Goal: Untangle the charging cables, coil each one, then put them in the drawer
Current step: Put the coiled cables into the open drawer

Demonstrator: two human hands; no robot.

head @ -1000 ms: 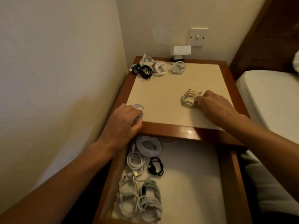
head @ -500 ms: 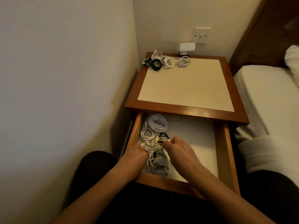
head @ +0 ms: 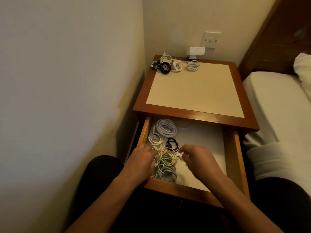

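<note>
1. The drawer (head: 193,189) stands pulled out under the table (head: 193,113). Coiled cables lie along its left side: a large white coil (head: 166,127) at the back, a smaller white coil (head: 155,140), a black coil (head: 172,143), and a grey-green heap (head: 165,173) at the front.
2. A cream coil (head: 168,157) lies on top of that heap, between the two hands.
3. The left hand (head: 143,158) touches the cream coil's left side. Its fingers are hidden against the cables, so I cannot tell whether they grip.
4. The right hand (head: 200,158) is blurred just right of the coil, with its fingers loosely bent near a loose connector end (head: 179,156). I cannot tell whether they pinch it.
5. More cables (head: 175,64) wait at the table's far left corner, so the task looks partly done.
6. These cables are probably light, limp and springy. A coil is best pinched across all its loops at one side, with the plug ends tucked in so it does not unwind.
</note>
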